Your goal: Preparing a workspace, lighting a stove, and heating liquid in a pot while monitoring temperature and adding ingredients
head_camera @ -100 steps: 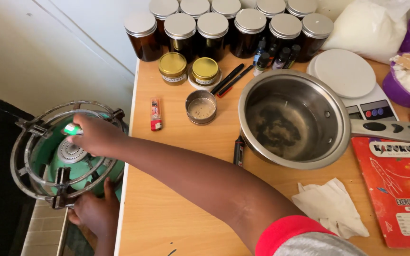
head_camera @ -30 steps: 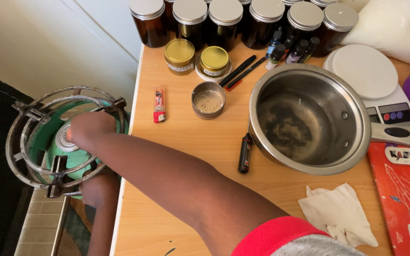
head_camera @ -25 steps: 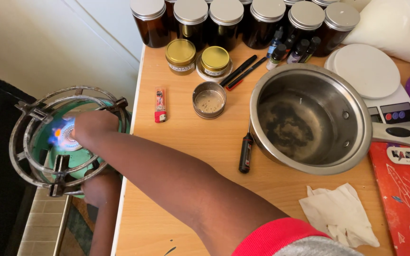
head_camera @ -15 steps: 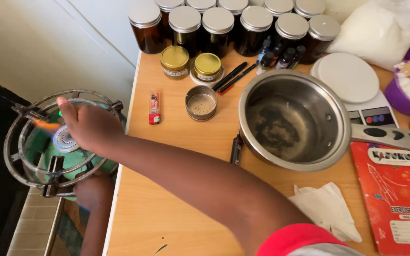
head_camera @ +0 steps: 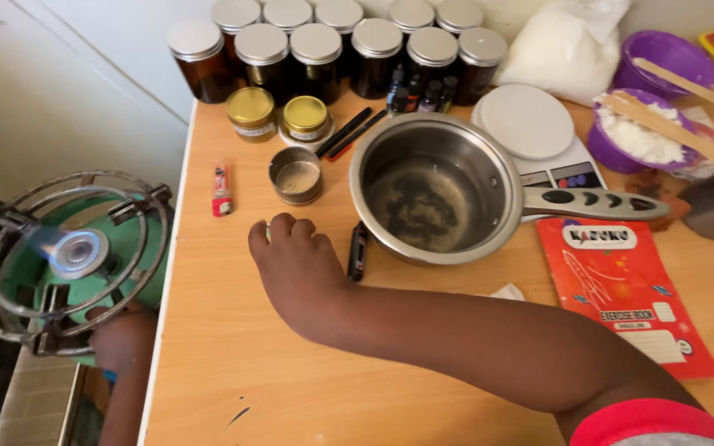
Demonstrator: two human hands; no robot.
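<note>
Grip of the right hand point(head_camera: 295, 264) is curled shut over the table point(head_camera: 233, 355), its contents hidden; the left hand point(head_camera: 121, 343) is kept at the lit stove point(head_camera: 68, 256), where sleeves should be held clear.

We note stove point(head_camera: 64, 264) left of table point(head_camera: 233, 363), below its edge. Our left hand point(head_camera: 121, 339) at stove's near side. Our right hand point(head_camera: 295, 264) on table, between lighter point(head_camera: 222, 189) and pen-shaped tool point(head_camera: 358, 250). Open tin point(head_camera: 296, 174) behind hand. Saucepan point(head_camera: 431, 186) right of tin, handle pointing right over scale point(head_camera: 539, 136). Jars point(head_camera: 324, 49) in rows along back edge. Exercise book point(head_camera: 630, 289) before handle.
</note>
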